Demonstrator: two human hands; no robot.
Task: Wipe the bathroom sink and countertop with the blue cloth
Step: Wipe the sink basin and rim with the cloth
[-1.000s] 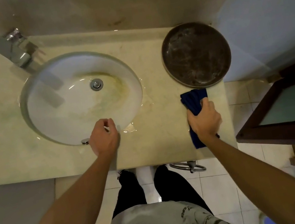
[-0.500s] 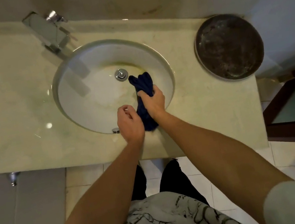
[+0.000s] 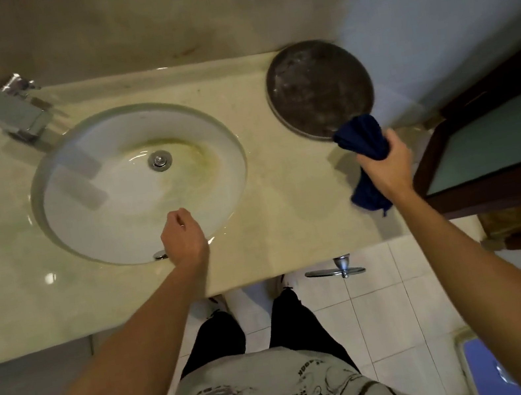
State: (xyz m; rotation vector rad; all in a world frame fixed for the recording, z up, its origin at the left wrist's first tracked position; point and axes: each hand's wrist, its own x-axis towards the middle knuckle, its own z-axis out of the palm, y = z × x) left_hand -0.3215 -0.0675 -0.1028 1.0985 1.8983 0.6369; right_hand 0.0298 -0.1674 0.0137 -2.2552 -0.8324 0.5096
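Head view: right hand (image 3: 386, 168) grips bunched blue cloth (image 3: 363, 144) over the counter (image 3: 294, 198) right end beside dark round tray (image 3: 316, 90), left hand (image 3: 182, 235) loosely curled, empty, at sink (image 3: 107, 203) front rim; counter-wiping step, next press cloth flat and sweep.

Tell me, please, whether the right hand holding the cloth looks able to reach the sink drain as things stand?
Probably yes: the right hand grips the blue cloth above the countertop, and nothing lies between it and the drain.
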